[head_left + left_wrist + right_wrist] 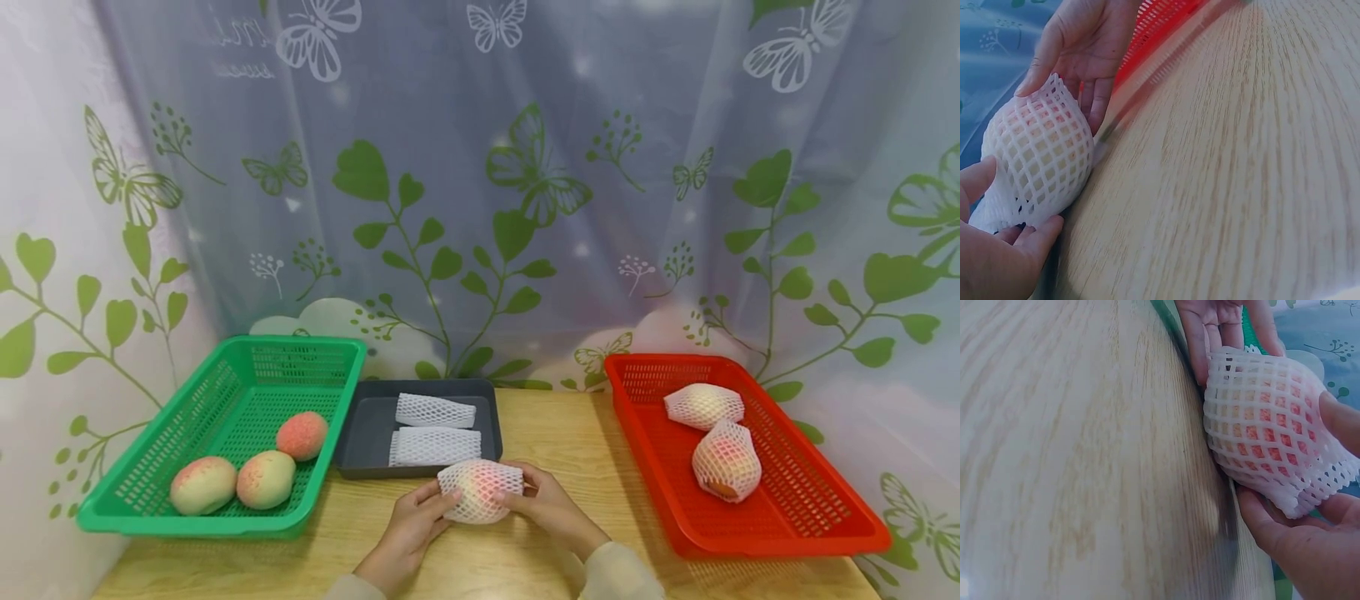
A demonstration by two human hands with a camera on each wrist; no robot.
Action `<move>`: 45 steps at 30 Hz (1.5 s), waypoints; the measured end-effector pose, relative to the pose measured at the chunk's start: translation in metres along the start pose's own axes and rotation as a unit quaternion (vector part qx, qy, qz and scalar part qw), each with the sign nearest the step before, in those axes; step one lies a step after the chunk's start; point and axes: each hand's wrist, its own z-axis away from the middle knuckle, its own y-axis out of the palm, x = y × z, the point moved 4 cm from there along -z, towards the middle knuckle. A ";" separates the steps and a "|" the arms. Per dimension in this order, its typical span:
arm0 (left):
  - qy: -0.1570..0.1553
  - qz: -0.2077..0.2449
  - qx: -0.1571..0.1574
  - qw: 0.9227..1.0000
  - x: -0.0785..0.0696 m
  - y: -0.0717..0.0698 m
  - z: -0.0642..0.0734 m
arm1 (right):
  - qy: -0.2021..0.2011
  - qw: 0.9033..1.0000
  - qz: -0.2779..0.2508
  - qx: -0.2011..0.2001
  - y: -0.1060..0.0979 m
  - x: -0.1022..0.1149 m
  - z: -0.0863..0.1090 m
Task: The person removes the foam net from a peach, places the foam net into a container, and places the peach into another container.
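Both hands hold a peach in a white foam net just above the wooden table, in front of the grey tray. My left hand grips its left end, thumb on the near side and fingers beneath. At the other end my right hand pinches the net between thumb and fingers. In the left wrist view the net is stretched over the fruit and narrows at both ends. Pink and cream skin shows through the mesh in the right wrist view.
A green basket on the left holds three bare peaches. Flat foam nets lie in the grey tray behind the hands. On the right, a red basket contains two netted peaches. A patterned curtain hangs behind.
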 end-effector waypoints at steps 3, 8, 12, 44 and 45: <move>0.003 0.006 0.004 1.000 0.000 -0.001 0.000 | 0.001 1.000 -0.006 0.000 0.000 0.000 0.000; 0.006 0.007 0.002 1.000 -0.001 -0.004 0.002 | 0.002 1.000 -0.007 -0.001 -0.001 0.000 0.000; 0.010 0.008 -0.002 1.000 -0.004 -0.007 0.002 | -0.001 1.000 0.007 -0.007 -0.002 0.002 0.000; 0.084 -0.181 -0.024 0.980 -0.107 -0.040 0.006 | -0.044 0.991 0.109 -0.062 -0.088 0.080 0.032; 0.083 -0.183 -0.021 0.979 -0.108 -0.041 0.006 | -0.045 0.991 0.111 -0.062 -0.091 0.081 0.034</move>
